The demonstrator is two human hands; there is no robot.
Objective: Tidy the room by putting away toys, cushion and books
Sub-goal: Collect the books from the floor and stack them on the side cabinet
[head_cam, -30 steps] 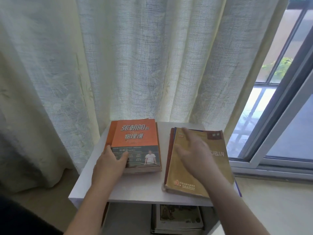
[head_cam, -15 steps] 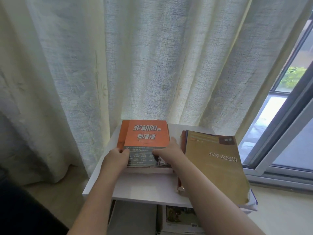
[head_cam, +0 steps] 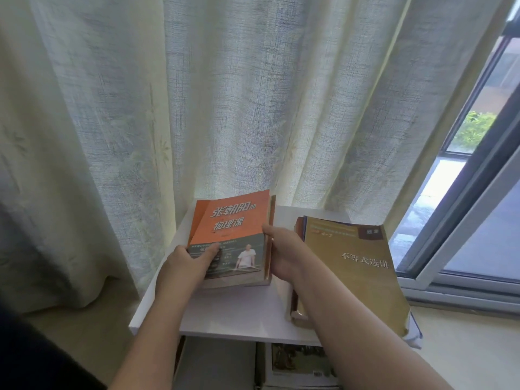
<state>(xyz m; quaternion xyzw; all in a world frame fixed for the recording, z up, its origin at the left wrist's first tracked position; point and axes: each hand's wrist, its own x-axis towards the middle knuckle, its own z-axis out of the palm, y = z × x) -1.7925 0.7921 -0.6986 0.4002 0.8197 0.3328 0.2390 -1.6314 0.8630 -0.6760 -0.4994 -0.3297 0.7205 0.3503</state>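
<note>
Now the orange book (head_cam: 233, 218) has tipped up a little on the white table (head_cam: 233, 311); left hand (head_cam: 185, 266) grips its near corner; right hand (head_cam: 287, 254) grips its right side; brown book (head_cam: 354, 266) lies just beside.

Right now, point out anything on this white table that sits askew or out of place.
The tan book stack lies skewed, its near corner overhanging the white table's front edge. The left hand and right hand hold the orange book.
</note>
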